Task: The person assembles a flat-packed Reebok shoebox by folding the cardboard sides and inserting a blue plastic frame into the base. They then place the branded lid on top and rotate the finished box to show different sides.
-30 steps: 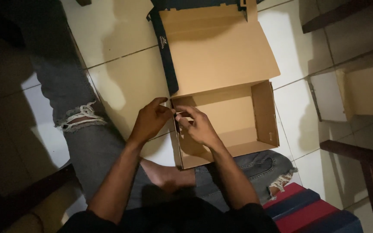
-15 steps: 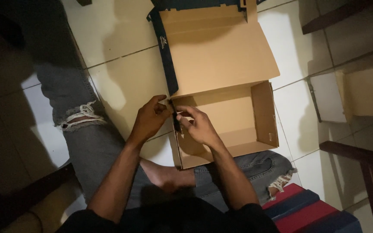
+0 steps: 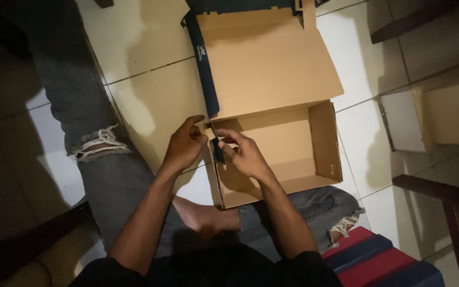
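closest to the camera, a person sits on a pale tiled floor (image 3: 150, 101) in torn grey jeans (image 3: 102, 159), one bare foot (image 3: 203, 218) tucked under, with a red and blue striped thing (image 3: 378, 260) by the right knee. just beyond the knees both hands meet at the near left corner of an open cardboard box (image 3: 288, 143). compared with a second ago the hands have barely shifted — the left hand (image 3: 184, 146) now curls round the outside of the corner, thumb on the edge, while the right hand (image 3: 243, 154) has its fingers pinched on a dark flap (image 3: 216, 143) inside that wall; it looks as if the flap is being pressed or tucked down, so the work at this corner is going on, not finished. both grips are closed lightly on cardboard, not clenched.

the box rests on the floor right against the legs — plain brown inside, empty, dark blue outside, its hinged lid (image 3: 266, 58) thrown back flat. farther right, another box (image 3: 436, 114) and dark wooden furniture legs (image 3: 452, 212) sit in shadow.
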